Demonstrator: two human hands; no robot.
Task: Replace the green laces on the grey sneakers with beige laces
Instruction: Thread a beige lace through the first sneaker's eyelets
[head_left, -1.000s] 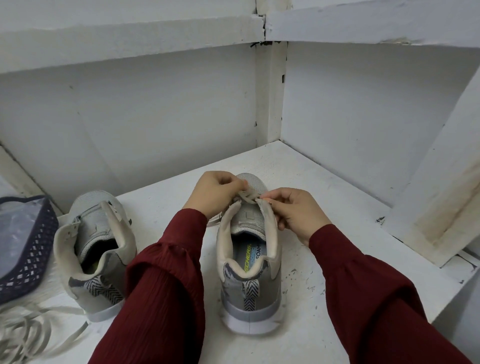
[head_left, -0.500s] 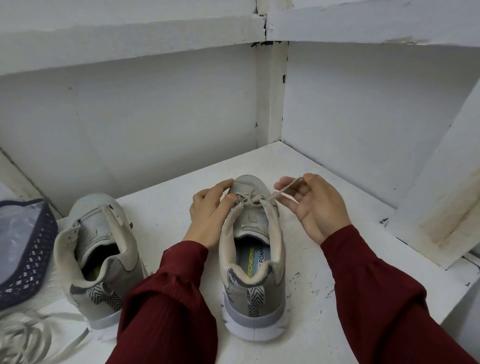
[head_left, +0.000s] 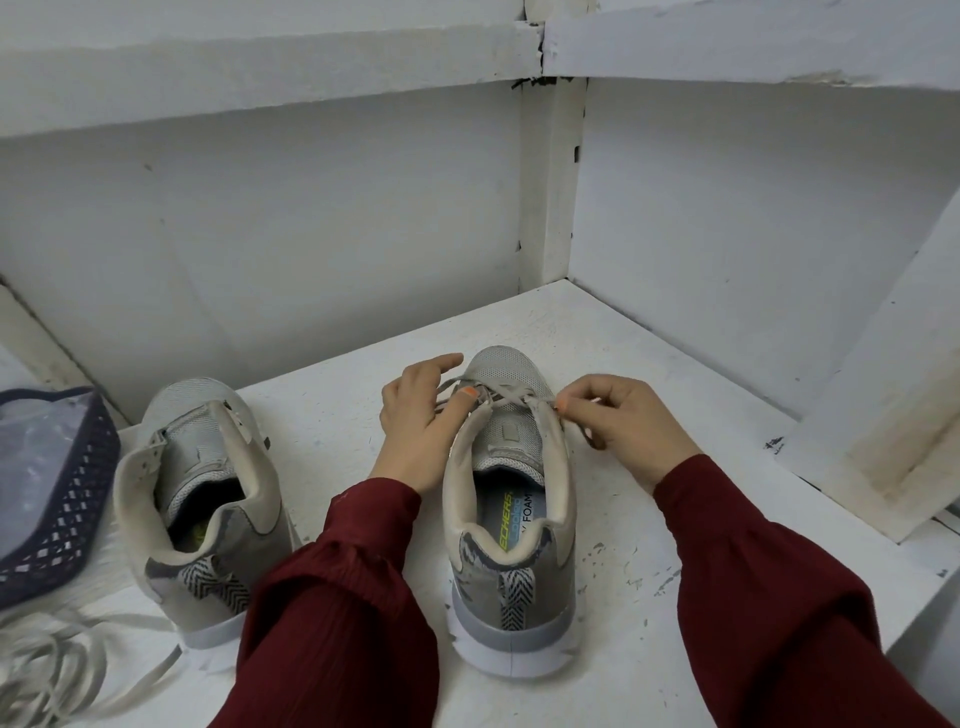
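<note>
A grey sneaker (head_left: 511, 525) stands heel towards me in the middle of the white shelf. A beige lace (head_left: 511, 391) crosses over its tongue near the toe. My left hand (head_left: 421, 421) rests against the shoe's left side, its thumb pressing on the lace while the fingers stay extended. My right hand (head_left: 618, 426) pinches the lace end at the shoe's right eyelet edge. A second grey sneaker (head_left: 202, 493) without a lace stands to the left, also heel towards me.
A dark blue mesh basket (head_left: 57, 499) with a plastic bag sits at the far left. Loose beige laces (head_left: 57, 670) lie bundled at the lower left. White walls close the shelf (head_left: 649, 374) behind and to the right.
My right hand came down from its raised pull to the shoe's right eyelet edge. My left thumb moved onto the lace crossing. The view shifted slightly.
</note>
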